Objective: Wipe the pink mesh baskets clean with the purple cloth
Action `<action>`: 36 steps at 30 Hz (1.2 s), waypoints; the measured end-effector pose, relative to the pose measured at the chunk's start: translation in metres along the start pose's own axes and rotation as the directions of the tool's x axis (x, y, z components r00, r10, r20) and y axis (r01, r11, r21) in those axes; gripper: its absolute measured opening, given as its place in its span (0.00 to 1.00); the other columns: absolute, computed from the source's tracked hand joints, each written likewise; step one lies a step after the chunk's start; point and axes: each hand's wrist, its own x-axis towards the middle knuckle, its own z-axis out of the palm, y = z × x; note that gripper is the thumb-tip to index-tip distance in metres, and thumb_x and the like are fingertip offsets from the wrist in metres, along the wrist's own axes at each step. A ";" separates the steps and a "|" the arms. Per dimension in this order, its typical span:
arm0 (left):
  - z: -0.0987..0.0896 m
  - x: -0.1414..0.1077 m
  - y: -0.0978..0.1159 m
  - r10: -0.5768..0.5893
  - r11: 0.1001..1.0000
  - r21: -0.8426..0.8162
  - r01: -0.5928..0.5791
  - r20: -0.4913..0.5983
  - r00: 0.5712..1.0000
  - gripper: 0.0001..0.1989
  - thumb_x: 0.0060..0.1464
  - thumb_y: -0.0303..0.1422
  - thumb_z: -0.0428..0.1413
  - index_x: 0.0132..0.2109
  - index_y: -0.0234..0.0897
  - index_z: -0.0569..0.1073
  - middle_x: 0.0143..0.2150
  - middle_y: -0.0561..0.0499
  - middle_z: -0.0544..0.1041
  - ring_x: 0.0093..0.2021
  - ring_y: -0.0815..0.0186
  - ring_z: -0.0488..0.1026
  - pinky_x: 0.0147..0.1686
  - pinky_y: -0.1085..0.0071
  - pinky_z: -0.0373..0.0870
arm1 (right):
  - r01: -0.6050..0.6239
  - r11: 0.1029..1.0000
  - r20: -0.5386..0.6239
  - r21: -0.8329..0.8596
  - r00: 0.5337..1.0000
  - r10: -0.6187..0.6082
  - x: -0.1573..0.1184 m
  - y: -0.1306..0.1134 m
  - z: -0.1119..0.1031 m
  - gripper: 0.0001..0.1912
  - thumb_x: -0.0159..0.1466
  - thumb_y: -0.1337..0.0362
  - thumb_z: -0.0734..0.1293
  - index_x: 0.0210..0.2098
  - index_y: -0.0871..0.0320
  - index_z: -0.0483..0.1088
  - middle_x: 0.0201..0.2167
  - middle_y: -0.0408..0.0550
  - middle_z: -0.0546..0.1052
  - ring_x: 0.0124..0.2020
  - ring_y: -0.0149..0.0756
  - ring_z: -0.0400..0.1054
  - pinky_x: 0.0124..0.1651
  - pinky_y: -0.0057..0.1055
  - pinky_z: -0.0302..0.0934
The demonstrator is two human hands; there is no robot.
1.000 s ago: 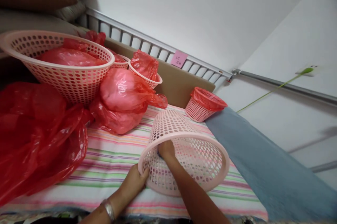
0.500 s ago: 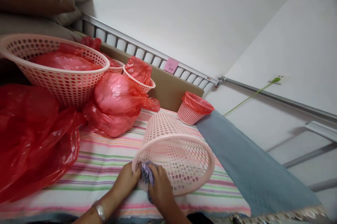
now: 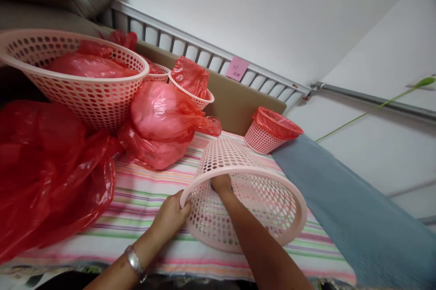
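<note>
Glossy plastic bag [image 3: 160,122], plastic basket [image 3: 226,156], seemingly matt, striped cloth [image 3: 136,194].

Half a second ago the person's right hand [image 3: 222,184] was at the left rim of the pale pink basket [image 3: 226,158], with much of the bluish cloth [image 3: 213,187] showing; now it reaches inside, toward the upper left of the opening, only bits of cloth visible beside it. The view has shifted too, so the pink note [image 3: 237,68] and the red-lined basket [image 3: 264,138] sit higher and farther right in the frame.
</note>
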 end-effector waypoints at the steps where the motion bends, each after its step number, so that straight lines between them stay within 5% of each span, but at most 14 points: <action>1: 0.007 -0.004 -0.004 -0.018 0.997 -0.069 0.019 0.016 1.000 0.11 0.51 0.31 0.48 0.38 0.32 0.73 0.32 0.46 0.77 0.31 0.64 0.73 0.32 0.72 0.65 | 0.009 1.000 0.000 0.006 1.000 -0.009 0.000 0.000 -0.001 0.20 0.64 0.66 0.59 0.55 0.56 0.65 0.54 0.53 0.69 0.56 0.43 0.60 0.57 0.35 0.50; 7: 0.047 -0.020 -0.025 -0.189 0.916 -0.309 0.257 0.234 0.954 0.22 0.54 0.46 0.44 0.38 0.29 0.70 0.16 0.54 0.67 0.12 0.69 0.64 0.13 0.76 0.59 | -0.025 1.000 0.006 0.001 1.000 0.025 -0.027 -0.012 -0.012 0.22 0.60 0.70 0.59 0.53 0.58 0.66 0.48 0.54 0.73 0.50 0.42 0.65 0.51 0.33 0.57; 11: 0.048 -0.017 -0.027 -0.159 0.912 -0.339 0.230 0.225 0.961 0.23 0.52 0.49 0.45 0.37 0.30 0.69 0.13 0.55 0.66 0.12 0.68 0.66 0.13 0.77 0.61 | -0.062 0.998 0.013 0.002 0.998 0.062 -0.094 -0.029 -0.019 0.27 0.54 0.72 0.60 0.54 0.60 0.64 0.40 0.55 0.73 0.42 0.43 0.67 0.47 0.35 0.59; 15: 0.051 -0.017 -0.029 -0.161 0.916 -0.331 0.226 0.211 0.964 0.24 0.52 0.51 0.45 0.32 0.32 0.68 0.13 0.54 0.66 0.12 0.67 0.67 0.13 0.77 0.61 | 0.084 0.985 0.009 0.148 0.996 -0.087 -0.176 -0.035 -0.027 0.32 0.49 0.75 0.59 0.54 0.54 0.63 0.45 0.50 0.70 0.48 0.40 0.63 0.51 0.33 0.56; 19: 0.050 -0.019 -0.028 -0.152 0.923 -0.323 0.207 0.188 0.970 0.24 0.53 0.50 0.44 0.33 0.31 0.69 0.17 0.50 0.71 0.12 0.66 0.67 0.13 0.75 0.61 | 0.146 0.972 0.050 0.182 0.986 -0.157 -0.210 -0.030 -0.035 0.36 0.46 0.75 0.59 0.55 0.52 0.62 0.47 0.48 0.68 0.49 0.40 0.61 0.54 0.34 0.55; 22: 0.040 -0.017 -0.018 -0.116 0.953 -0.259 0.156 0.165 0.979 0.22 0.54 0.46 0.45 0.36 0.30 0.72 0.22 0.47 0.75 0.16 0.64 0.70 0.15 0.73 0.62 | 0.124 0.981 0.072 0.148 0.988 -0.136 -0.190 -0.026 -0.037 0.34 0.47 0.76 0.59 0.54 0.52 0.63 0.46 0.49 0.68 0.48 0.40 0.61 0.52 0.34 0.55; 27: 0.021 -0.009 -0.001 -0.007 0.987 -0.158 0.018 0.069 0.998 0.14 0.52 0.34 0.47 0.34 0.31 0.76 0.33 0.43 0.80 0.34 0.59 0.75 0.34 0.71 0.68 | 0.065 0.998 0.052 -0.011 0.997 -0.064 -0.110 -0.018 -0.027 0.29 0.52 0.74 0.60 0.54 0.56 0.64 0.42 0.53 0.70 0.44 0.42 0.64 0.48 0.34 0.57; 32: 0.004 -0.004 0.008 -0.015 1.000 0.003 0.015 0.086 0.996 0.14 0.51 0.30 0.46 0.31 0.32 0.76 0.28 0.46 0.78 0.28 0.63 0.72 0.28 0.74 0.62 | 0.058 0.998 -0.032 0.024 0.998 -0.057 -0.034 -0.008 -0.013 0.20 0.59 0.71 0.58 0.50 0.56 0.68 0.47 0.53 0.72 0.49 0.42 0.63 0.52 0.36 0.56; 36: -0.003 -0.004 0.010 -0.026 0.998 0.066 0.021 0.077 0.997 0.13 0.50 0.30 0.46 0.30 0.32 0.75 0.27 0.47 0.77 0.27 0.63 0.71 0.28 0.73 0.62 | 0.063 0.995 -0.048 0.083 0.997 -0.059 -0.004 0.000 -0.003 0.18 0.64 0.65 0.55 0.51 0.55 0.67 0.49 0.51 0.72 0.53 0.43 0.61 0.56 0.39 0.53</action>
